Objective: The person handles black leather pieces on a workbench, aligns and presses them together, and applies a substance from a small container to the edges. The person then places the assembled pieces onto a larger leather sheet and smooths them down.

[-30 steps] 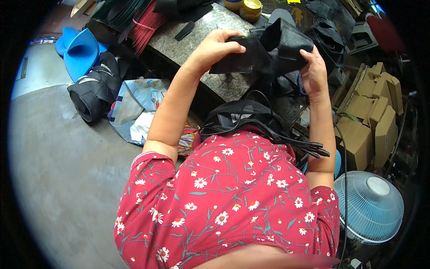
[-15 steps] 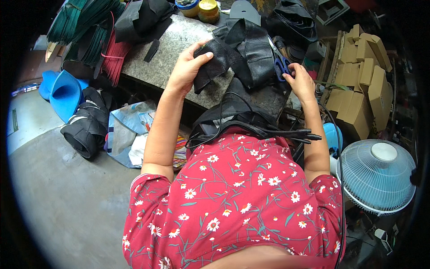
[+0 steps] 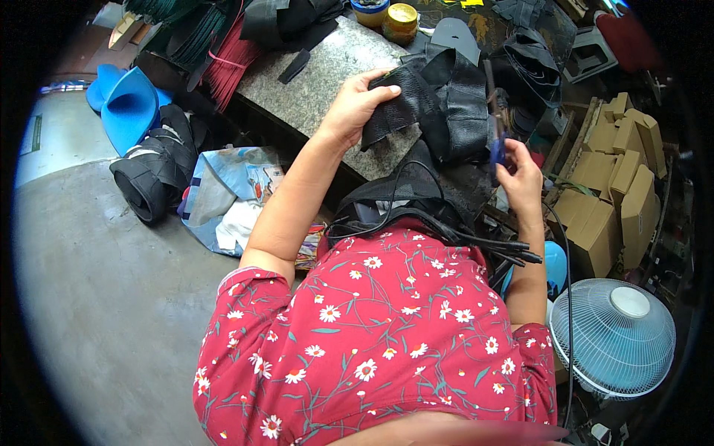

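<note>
My left hand [image 3: 355, 110] pinches the left edge of a black leather piece [image 3: 407, 102] between thumb and fingers. The leather runs on to the right in a loosely folded strip, over a grey stone slab [image 3: 327, 70]. To the right of it, my right hand [image 3: 523, 181] is closed on the blue handles of a pair of scissors [image 3: 497, 154]. The scissors are turned edge-on with their blades up, apart from the leather. Blur hides whether the blades are parted.
Two small jars [image 3: 400, 24] and a grey sole-shaped piece [image 3: 456, 41] lie beyond the leather. More folded black material [image 3: 532, 67] is at the far right. Cardboard boxes [image 3: 587, 230] and a fan [image 3: 613, 334] stand to my right. A cable [image 3: 568, 297] hangs beside my right arm.
My right hand has drawn the scissors nearer to me and turned them from lying slantwise to edge-on. My left hand keeps its hold on the leather. The whole view has shifted.
</note>
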A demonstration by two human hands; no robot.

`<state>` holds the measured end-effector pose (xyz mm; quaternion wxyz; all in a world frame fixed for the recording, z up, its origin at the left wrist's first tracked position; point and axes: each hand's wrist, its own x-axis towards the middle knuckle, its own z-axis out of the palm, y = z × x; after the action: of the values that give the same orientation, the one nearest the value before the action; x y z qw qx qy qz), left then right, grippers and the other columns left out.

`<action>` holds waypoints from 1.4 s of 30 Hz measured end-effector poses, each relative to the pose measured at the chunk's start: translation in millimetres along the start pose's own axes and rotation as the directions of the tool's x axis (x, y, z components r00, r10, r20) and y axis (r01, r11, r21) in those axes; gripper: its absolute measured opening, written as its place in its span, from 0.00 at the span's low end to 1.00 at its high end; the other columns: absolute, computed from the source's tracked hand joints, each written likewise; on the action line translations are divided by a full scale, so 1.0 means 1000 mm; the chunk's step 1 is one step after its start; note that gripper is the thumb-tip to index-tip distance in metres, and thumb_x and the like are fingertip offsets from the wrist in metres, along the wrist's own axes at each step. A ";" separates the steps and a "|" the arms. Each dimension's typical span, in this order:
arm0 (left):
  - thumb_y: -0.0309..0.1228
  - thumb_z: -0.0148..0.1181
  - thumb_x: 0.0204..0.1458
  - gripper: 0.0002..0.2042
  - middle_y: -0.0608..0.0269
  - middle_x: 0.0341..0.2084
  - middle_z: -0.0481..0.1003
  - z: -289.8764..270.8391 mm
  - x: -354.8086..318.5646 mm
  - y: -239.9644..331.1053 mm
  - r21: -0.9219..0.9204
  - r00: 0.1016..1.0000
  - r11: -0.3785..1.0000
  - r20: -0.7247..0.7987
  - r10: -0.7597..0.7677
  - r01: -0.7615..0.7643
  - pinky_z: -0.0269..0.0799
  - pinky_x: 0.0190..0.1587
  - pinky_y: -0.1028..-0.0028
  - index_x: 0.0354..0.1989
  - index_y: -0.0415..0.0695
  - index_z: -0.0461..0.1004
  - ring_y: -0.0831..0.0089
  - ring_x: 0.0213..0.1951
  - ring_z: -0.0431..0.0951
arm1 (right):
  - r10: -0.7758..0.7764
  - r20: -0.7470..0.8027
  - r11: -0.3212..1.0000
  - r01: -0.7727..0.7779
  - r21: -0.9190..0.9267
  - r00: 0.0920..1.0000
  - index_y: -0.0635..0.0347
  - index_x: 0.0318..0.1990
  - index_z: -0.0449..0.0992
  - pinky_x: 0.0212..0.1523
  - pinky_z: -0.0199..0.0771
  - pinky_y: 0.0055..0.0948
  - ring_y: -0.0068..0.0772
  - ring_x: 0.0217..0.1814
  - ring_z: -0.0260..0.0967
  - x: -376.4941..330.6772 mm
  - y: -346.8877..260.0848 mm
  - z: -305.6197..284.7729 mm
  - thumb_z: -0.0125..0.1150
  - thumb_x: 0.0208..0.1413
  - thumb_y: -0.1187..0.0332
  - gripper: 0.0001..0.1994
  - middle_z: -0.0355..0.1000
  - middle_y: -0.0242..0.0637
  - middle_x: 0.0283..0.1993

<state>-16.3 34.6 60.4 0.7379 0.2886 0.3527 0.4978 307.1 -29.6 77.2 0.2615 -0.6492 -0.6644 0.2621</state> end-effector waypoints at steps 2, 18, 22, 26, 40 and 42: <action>0.21 0.59 0.55 0.17 0.56 0.39 0.80 0.004 0.002 -0.003 -0.025 1.000 1.000 0.031 -0.003 0.004 0.81 0.39 0.76 0.53 0.33 0.71 0.74 0.35 0.82 | -0.166 0.020 0.962 0.167 -0.216 0.986 0.56 0.46 0.76 0.38 0.75 0.35 0.42 0.37 0.77 -0.002 -0.022 0.003 0.73 0.44 0.61 0.21 0.78 0.41 0.36; 0.23 0.59 0.54 0.20 0.61 0.37 0.80 0.015 -0.008 -0.001 0.083 0.997 0.996 0.080 0.006 -0.012 0.78 0.39 0.78 0.57 0.37 0.72 0.78 0.35 0.81 | -0.326 0.010 0.815 0.286 -0.503 0.945 0.50 0.38 0.77 0.30 0.72 0.40 0.42 0.28 0.75 0.005 -0.063 0.015 0.71 0.44 0.49 0.19 0.76 0.37 0.25; 0.25 0.61 0.54 0.20 0.62 0.39 0.79 0.014 -0.010 0.004 0.167 0.994 0.986 0.104 -0.025 0.007 0.76 0.40 0.80 0.57 0.39 0.73 0.79 0.37 0.80 | -0.214 0.001 0.815 0.179 -0.551 0.977 0.50 0.38 0.77 0.32 0.73 0.43 0.46 0.31 0.77 0.015 -0.041 0.014 0.68 0.47 0.49 0.18 0.77 0.40 0.28; 0.24 0.63 0.54 0.17 0.64 0.40 0.79 0.010 -0.012 0.016 0.334 0.994 0.939 0.096 0.052 -0.081 0.75 0.42 0.80 0.53 0.38 0.75 0.80 0.37 0.79 | 0.108 -0.199 0.771 -0.209 -0.601 0.974 0.51 0.42 0.79 0.39 0.75 0.43 0.48 0.40 0.78 0.041 -0.002 0.002 0.67 0.49 0.50 0.18 0.79 0.44 0.37; 0.36 0.68 0.48 0.10 0.59 0.28 0.75 0.047 0.007 0.037 0.776 0.391 -0.231 0.521 0.758 -0.587 0.70 0.38 0.62 0.33 0.44 0.76 0.59 0.35 0.74 | -0.167 0.461 0.837 -0.121 0.533 0.872 0.61 0.45 0.78 0.50 0.69 0.22 0.20 0.46 0.71 0.050 -0.074 0.038 0.68 0.54 0.70 0.12 0.76 0.28 0.43; 0.34 0.67 0.50 0.10 0.59 0.31 0.76 0.029 0.005 0.043 0.851 0.385 -0.198 0.413 0.826 -0.487 0.69 0.40 0.62 0.35 0.44 0.76 0.58 0.37 0.75 | -0.131 0.347 0.604 -0.203 0.771 0.929 0.61 0.46 0.78 0.49 0.69 0.18 0.15 0.45 0.71 0.051 -0.070 0.042 0.64 0.56 0.75 0.10 0.77 0.27 0.43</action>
<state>-14.3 51.9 110.0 -0.0268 0.7042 0.4534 0.5457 226.1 20.0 94.8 0.3874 -0.4168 -0.5009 0.6521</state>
